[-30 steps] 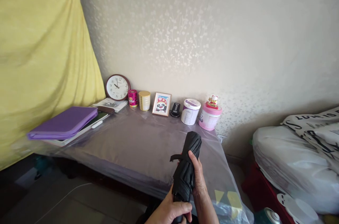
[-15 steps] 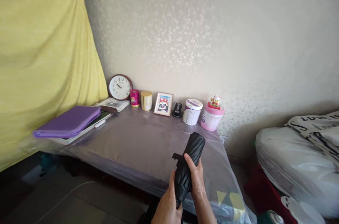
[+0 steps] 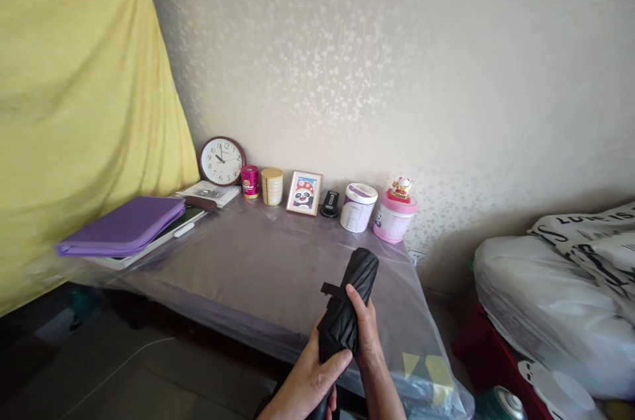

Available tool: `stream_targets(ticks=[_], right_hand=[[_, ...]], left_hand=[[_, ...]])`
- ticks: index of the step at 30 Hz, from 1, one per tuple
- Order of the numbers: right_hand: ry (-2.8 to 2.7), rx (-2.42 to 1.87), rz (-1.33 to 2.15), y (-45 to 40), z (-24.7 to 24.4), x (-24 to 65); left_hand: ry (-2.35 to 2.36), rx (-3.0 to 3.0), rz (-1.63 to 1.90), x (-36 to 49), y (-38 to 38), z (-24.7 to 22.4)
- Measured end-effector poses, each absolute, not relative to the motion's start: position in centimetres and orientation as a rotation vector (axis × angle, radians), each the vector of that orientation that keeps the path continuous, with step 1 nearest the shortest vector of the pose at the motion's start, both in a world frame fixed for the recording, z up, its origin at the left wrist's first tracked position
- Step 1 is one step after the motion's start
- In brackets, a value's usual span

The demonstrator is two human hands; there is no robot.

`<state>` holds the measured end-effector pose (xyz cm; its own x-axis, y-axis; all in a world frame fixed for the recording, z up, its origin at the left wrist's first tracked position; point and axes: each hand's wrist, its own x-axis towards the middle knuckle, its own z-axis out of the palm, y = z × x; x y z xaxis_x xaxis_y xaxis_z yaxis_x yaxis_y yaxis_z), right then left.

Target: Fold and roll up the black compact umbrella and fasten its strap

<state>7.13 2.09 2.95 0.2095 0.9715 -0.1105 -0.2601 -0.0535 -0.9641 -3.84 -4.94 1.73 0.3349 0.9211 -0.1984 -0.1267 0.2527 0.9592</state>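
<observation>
A black folded umbrella (image 3: pixel 361 274) is held slanting over the near right part of the table, its far end pointing away from me. My left hand (image 3: pixel 315 370) wraps round its lower part, the thumb lying across the folds. Higher up, my right hand (image 3: pixel 367 334) grips the right side, its thumb on the fabric. A short black strap (image 3: pixel 331 289) sticks out loose to the left from the umbrella's middle. The handle end is partly hidden by my left hand.
On the plastic-covered table (image 3: pixel 238 268) stand a clock (image 3: pixel 223 161), tins, a picture frame (image 3: pixel 304 194), a white tub (image 3: pixel 358 208) and a pink tub (image 3: pixel 395 216). A purple folder (image 3: pixel 124 225) lies left. White bags (image 3: pixel 555 294) are piled right.
My left hand has moved up the umbrella, and its thumb now lies across the fabric. The umbrella has shifted slightly left. The view has moved a little.
</observation>
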Motion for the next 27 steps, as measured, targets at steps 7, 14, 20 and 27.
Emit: stream_targets(ticks=[7,14,20,27], right_hand=[[-0.930,-1.263,1.056,2.5,2.1,7.1],[-1.031,-1.477,0.923,3.4,2.4,7.2],[-1.176,-1.554,0.835,4.4,1.8,7.7],[-1.285,-1.792,0.700,5.3,0.4,7.6]], left_hand=[[1.317,1.624,0.987,-4.5,-4.0,-0.5],[1.680,1.961,0.660,-5.7,-2.8,1.6],[1.807,2.118,0.455,-6.5,-1.4,1.9],[1.819,2.133,0.370,-6.6,-0.9,1.2]])
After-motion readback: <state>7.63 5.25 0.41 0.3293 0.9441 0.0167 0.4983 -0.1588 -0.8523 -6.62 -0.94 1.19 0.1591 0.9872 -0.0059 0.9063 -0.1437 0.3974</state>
